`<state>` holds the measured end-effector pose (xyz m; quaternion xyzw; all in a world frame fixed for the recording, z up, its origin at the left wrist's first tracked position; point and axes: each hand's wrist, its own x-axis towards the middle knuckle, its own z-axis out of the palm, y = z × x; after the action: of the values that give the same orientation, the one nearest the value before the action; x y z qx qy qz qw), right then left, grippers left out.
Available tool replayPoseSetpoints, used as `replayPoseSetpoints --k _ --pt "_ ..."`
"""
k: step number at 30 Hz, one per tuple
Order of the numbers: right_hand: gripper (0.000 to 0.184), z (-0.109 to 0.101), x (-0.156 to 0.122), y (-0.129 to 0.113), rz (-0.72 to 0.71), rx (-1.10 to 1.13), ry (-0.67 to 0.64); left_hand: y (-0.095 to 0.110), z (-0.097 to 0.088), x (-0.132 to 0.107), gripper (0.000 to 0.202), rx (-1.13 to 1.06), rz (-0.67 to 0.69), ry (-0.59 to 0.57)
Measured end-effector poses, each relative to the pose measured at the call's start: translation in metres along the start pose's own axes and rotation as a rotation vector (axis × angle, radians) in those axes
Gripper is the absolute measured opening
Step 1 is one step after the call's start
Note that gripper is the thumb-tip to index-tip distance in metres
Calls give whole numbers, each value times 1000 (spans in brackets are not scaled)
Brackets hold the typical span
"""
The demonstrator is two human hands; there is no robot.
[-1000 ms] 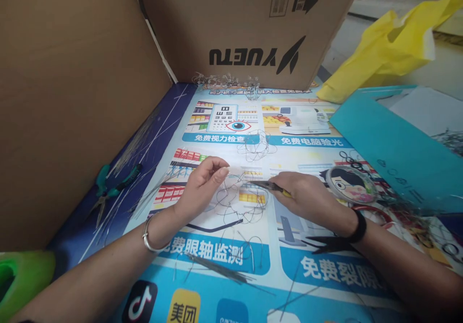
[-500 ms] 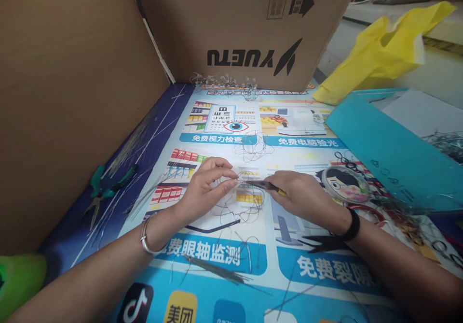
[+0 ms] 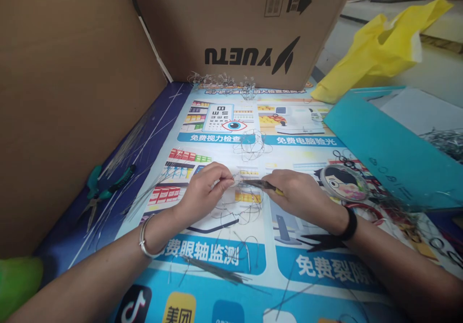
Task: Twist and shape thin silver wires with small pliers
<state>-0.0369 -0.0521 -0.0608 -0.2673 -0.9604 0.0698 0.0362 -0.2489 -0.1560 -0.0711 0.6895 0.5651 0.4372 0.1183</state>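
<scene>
Over the printed sheet, my left hand [image 3: 208, 188] pinches the thin edge of a bent wire frame [image 3: 243, 212] between thumb and fingers. From the right, my right hand [image 3: 300, 192] grips the yellow handle of long-nosed pliers [image 3: 258, 184]. The pliers' tips reach the wire close to my left fingertips; whether the jaws are closed on it is too small to tell. The frame's loops hang below and between both hands. Just beyond lies a second wire frame [image 3: 252, 145]. A bundle of straight wires [image 3: 217, 269] rests on the sheet nearer me.
Cardboard walls [image 3: 231, 19] stand behind and on the left. Teal-handled pliers [image 3: 96, 192] and loose wires lie at left. At right are a blue box [image 3: 383, 144] holding wire, a round clear container [image 3: 343, 183], black scissors [image 3: 321, 242] and a yellow bag [image 3: 379, 52]. Finished-looking wire pieces [image 3: 224, 80] line the back.
My left fingers have curled closer together on the wire. My right hand and the pliers stay nearly in place, and the whole view has shifted slightly.
</scene>
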Motion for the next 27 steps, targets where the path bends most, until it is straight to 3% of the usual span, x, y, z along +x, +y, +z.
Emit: replayPoseSetpoints --k 4,19,27 --pt "23 -3 -1 1 10 -20 -11 -1 -1 0 10 -39 -52 -10" --pt "21 -5 -1 -4 -17 -158 81 -3 0 0 10 -33 25 -15" --pt "20 -3 -1 -4 12 -123 56 0 -3 1 14 -126 -100 -12"
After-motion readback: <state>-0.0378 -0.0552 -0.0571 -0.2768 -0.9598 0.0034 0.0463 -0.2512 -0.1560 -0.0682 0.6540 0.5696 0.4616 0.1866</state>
